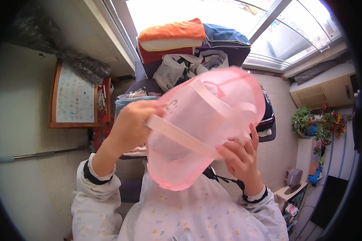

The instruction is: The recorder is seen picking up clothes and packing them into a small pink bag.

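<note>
A pink, partly see-through tote bag (pixel 177 156) with pale pink strap handles is held up in front of my chest, tilted and bulging. At its left edge, my left hand (pixel 138 116) is closed on the bag beside one end of the nearer strap. My right hand (pixel 241 156) grips the lower right edge near the other end of that strap, its fingers bent and one finger raised. Some pale pink shapes show through the bag, but I cannot tell whether anything lies inside. The bag hides the middle of the surface behind it.
Folded orange (pixel 173 30) and blue towels (pixel 225 35) lie near the window. White bags (pixel 171 72) stand below them, with folded clothes (pixel 128 100) on the left and dark clothes (pixel 267 116) on the right. A whiteboard (pixel 76 96) and metal pole (pixel 44 154) are left; plants (pixel 303 120) stand right.
</note>
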`<state>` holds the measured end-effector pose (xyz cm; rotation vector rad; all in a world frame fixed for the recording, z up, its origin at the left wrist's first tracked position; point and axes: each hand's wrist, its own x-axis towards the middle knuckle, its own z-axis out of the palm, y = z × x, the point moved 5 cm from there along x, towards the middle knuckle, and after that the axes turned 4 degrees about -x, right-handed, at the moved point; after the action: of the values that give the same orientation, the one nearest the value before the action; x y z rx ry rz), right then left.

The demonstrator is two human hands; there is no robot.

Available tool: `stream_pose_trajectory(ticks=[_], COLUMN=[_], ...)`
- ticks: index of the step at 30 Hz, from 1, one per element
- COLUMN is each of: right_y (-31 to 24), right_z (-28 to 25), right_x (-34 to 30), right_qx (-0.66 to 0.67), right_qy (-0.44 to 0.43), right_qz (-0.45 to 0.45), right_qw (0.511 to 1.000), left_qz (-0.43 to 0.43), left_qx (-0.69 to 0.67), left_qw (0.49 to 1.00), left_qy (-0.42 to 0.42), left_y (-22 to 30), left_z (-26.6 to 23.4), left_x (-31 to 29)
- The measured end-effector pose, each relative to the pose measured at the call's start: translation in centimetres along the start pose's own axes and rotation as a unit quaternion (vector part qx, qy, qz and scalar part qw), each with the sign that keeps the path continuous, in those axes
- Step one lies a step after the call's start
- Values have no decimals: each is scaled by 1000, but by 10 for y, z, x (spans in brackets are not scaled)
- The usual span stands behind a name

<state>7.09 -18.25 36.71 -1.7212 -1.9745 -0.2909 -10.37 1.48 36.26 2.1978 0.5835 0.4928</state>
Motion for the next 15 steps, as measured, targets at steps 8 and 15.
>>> stream_pose_trajectory(ticks=[8, 15], right_y=[-3, -43], right_z=[69, 121], right_x=[5, 42], right_qx=[155, 231], right_qy=[-7, -116], right_qz=[66, -41], right_qw=[986, 965], left_qz=[-100, -79], left_qx=[-485, -597], left_qw=[855, 784], left_qy=[154, 152], left_y=[-50, -57], left_z=[-29, -56], left_x=[-31, -62])
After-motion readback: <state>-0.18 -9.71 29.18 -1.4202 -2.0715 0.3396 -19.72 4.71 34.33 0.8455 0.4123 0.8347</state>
